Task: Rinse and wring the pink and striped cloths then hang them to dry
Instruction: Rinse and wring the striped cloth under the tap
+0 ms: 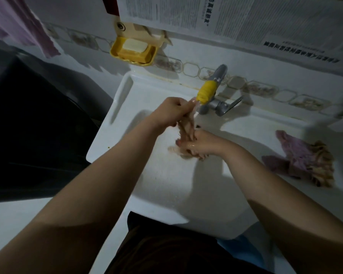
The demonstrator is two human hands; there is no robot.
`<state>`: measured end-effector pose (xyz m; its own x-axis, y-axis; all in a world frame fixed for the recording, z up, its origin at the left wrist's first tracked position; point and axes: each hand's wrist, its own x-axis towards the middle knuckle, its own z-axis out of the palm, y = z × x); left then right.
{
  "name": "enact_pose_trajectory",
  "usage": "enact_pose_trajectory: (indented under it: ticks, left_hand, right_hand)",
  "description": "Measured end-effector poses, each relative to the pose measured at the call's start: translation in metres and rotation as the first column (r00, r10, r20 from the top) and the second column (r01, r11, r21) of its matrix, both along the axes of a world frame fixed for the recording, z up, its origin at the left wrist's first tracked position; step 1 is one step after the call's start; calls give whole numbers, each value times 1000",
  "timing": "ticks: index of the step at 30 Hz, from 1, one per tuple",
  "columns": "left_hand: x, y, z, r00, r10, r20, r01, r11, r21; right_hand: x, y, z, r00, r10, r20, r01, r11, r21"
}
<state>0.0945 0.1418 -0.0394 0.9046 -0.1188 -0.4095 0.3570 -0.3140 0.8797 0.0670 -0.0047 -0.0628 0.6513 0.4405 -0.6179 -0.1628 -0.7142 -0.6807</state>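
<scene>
- The white sink [166,194] fills the middle of the view, with both bare forearms reaching over its basin.
- A dark bulky object [34,119] stands left of the sink; what it is cannot be told.
- Newspaper [246,18] covers the wall above the tiles.
- A pink towel [18,24] hangs at the upper left.
- A pink cloth [297,155] lies crumpled on the sink's right ledge, well apart from both hands, with a striped brownish part at its right edge.
- A yellow soap dish [133,51] holding a pale bar is fixed to the wall.
- The tap [216,91], partly wrapped in yellow, points toward the hands.
- The left hand [168,113] is clenched round the upper end of a twisted striped cloth [186,129] just below the spout.
- The right hand [198,143] grips the lower end, nearer the body; the cloth runs taut between the fists, its tail sticking out below.
</scene>
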Motion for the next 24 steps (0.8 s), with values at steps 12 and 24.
enact_pose_trajectory:
  ticks: [12, 24]
  left_hand:
    - [-94, -19, -92, 619, 551, -560, -630, 774, 65]
    - [-51, -28, -74, 743, 157, -651, -665, 63, -744]
  right_hand:
    - [9, 5, -11, 314, -614, -724, 949, 175, 263]
    - [-9, 3, -31, 236, -396, -888, 940, -139, 312]
